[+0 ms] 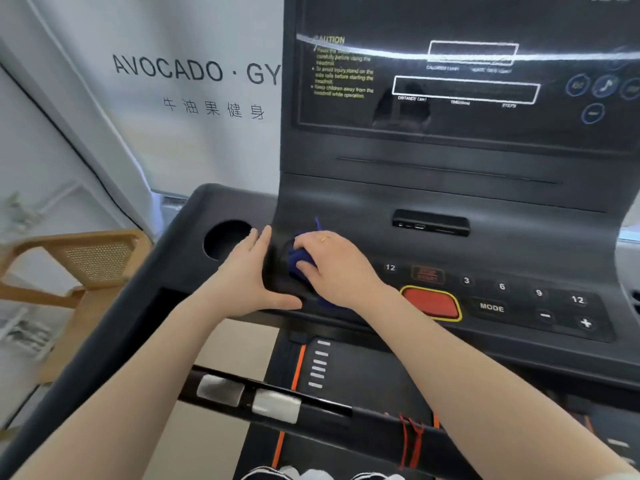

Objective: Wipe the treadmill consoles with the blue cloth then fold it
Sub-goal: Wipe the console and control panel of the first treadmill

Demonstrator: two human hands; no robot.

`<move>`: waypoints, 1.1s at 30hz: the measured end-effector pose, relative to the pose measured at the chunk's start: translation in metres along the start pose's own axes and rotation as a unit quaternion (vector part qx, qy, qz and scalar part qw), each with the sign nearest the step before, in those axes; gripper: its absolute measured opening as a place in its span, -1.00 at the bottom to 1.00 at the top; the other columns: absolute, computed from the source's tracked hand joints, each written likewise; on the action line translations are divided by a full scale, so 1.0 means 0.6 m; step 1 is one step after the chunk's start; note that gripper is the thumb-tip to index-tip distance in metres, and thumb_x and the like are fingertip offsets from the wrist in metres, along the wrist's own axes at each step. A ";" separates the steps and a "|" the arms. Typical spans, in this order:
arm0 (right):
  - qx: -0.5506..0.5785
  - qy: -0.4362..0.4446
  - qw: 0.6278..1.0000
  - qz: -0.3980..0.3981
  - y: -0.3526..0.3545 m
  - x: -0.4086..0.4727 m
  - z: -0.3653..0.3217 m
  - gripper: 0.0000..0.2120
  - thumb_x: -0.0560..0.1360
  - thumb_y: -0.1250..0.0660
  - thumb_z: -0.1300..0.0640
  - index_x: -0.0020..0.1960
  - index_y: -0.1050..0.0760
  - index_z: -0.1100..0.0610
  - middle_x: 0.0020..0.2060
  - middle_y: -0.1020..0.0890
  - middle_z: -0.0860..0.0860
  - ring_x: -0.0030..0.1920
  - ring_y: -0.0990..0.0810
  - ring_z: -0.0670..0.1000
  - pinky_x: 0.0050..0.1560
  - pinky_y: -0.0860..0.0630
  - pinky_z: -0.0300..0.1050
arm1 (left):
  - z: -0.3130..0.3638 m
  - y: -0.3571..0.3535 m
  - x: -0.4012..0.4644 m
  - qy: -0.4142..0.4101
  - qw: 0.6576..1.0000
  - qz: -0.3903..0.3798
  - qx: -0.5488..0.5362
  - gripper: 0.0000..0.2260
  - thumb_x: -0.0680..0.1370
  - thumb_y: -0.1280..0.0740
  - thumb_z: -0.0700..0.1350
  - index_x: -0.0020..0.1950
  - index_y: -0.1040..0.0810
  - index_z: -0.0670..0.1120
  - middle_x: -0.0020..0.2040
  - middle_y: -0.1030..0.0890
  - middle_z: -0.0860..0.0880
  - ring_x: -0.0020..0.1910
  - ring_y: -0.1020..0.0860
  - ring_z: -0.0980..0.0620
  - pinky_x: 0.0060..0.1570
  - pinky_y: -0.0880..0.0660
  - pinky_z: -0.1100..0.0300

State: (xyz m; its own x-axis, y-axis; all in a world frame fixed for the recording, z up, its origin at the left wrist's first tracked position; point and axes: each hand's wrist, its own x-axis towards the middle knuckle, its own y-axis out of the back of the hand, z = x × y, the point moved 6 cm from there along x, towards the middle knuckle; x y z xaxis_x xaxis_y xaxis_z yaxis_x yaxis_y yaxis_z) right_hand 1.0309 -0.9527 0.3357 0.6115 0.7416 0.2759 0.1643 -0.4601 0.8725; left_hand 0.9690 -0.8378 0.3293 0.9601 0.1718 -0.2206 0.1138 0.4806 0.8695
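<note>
While the left hand (254,275) lies flat, fingers spread and holding nothing, apparently to brace on the treadmill console (485,202), the right hand (334,268) curls its fingers around the bunched blue cloth (298,261), pressing it near the cup holder (227,239).

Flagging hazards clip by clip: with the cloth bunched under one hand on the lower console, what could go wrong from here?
1. The right hand presses the blue cloth close to the red stop button and the number keys; a sweep rightward might press one.
2. The cloth is wadded, so it may wipe only a narrow strip.
3. The left hand rests open beside the cup holder, so the cloth could get pushed into that recess.
</note>
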 end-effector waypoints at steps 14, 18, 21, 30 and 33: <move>-0.050 -0.036 0.998 0.013 -0.020 0.042 0.003 -0.82 0.54 -0.22 0.16 0.10 -0.48 0.19 0.12 -0.58 0.09 0.21 -0.47 0.12 0.16 -0.34 -0.04 | -0.074 0.001 0.006 -0.081 0.994 -0.009 -0.070 -0.08 0.36 -0.48 0.06 0.54 0.03 -0.03 0.50 -0.16 0.04 0.49 -0.06 -0.02 0.46 -0.08 0.06; -0.018 0.078 0.997 -0.009 -0.044 -0.018 -0.074 -0.66 0.48 -0.11 0.04 0.08 -0.51 0.22 0.04 -0.62 0.07 0.05 -0.57 0.14 0.07 -0.46 0.01 | -0.062 0.000 0.001 -0.113 0.993 -0.011 -0.019 -0.20 0.38 -0.26 -0.05 0.54 0.07 -0.07 0.54 -0.02 0.03 0.51 0.07 0.08 0.38 0.17 0.32; -0.008 0.075 0.996 -0.050 -0.039 -0.004 -0.054 -0.67 0.51 -0.16 0.03 0.14 -0.50 0.20 0.12 -0.60 0.07 0.13 -0.53 0.11 0.16 -0.43 -0.01 | -0.058 0.005 -0.004 -0.098 0.994 -0.017 -0.049 -0.30 0.50 -0.22 -0.24 0.54 0.08 -0.04 0.54 0.02 0.03 0.51 0.11 0.09 0.33 0.18 0.36; -0.111 -0.075 0.989 0.056 -0.015 0.032 0.004 -0.87 0.55 -0.22 0.11 0.04 -0.44 0.15 0.02 -0.57 0.06 0.08 -0.48 0.09 0.01 -0.37 -0.02 | -0.058 0.003 -0.002 -0.030 0.993 0.011 -0.116 -0.43 0.56 -0.11 -0.21 0.54 -0.01 0.02 0.55 0.01 -0.03 0.52 0.09 -0.03 0.44 0.05 0.07; -0.068 0.005 0.998 -0.014 -0.014 -0.011 -0.043 -0.85 0.56 -0.23 0.10 0.08 -0.46 0.13 0.07 -0.59 0.04 0.11 -0.51 0.07 0.07 -0.41 -0.04 | -0.031 -0.005 0.002 -0.039 0.992 0.049 -0.113 -0.49 0.57 -0.11 -0.20 0.52 -0.09 -0.11 0.54 -0.05 -0.05 0.52 0.09 0.05 0.38 -0.03 0.16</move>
State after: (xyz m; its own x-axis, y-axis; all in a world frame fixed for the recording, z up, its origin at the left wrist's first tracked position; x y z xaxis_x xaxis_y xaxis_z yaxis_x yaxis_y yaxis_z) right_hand 1.0053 -0.9412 0.3368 0.5999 0.7585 0.2544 0.0739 -0.3692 0.9264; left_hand 0.9650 -0.8230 0.3182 0.9815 0.1647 -0.0972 -0.0331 0.6470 0.7618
